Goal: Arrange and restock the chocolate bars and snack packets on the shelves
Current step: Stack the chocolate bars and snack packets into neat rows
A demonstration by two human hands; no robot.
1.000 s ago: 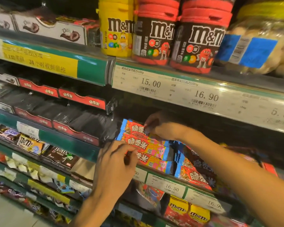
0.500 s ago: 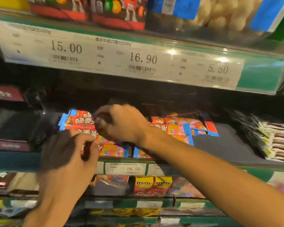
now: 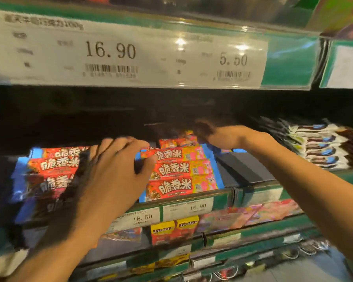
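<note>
Two stacks of red and blue chocolate bars lie on the middle shelf (image 3: pixel 253 195). The left stack (image 3: pixel 53 165) is partly hidden by my left hand (image 3: pixel 112 171), which rests over the gap between the stacks with bent fingers and its thumb touching the right stack (image 3: pixel 179 171). My right hand (image 3: pixel 220 135) reaches deep over the back of the right stack, where more red bars (image 3: pixel 177 141) lie. Its fingers are blurred and lost in the dark.
A dark bare patch of shelf (image 3: pixel 240 169) lies right of the bars, then a row of white and brown packets (image 3: pixel 322 147). The upper shelf's price strip (image 3: pixel 130 51) hangs close overhead. Yellow and red M&M's packs (image 3: pixel 174 230) sit on the shelf below.
The view has swung right and closer. My right hand moved from the left stack to the back of the right stack. My left hand shifted right to the gap between the stacks.
</note>
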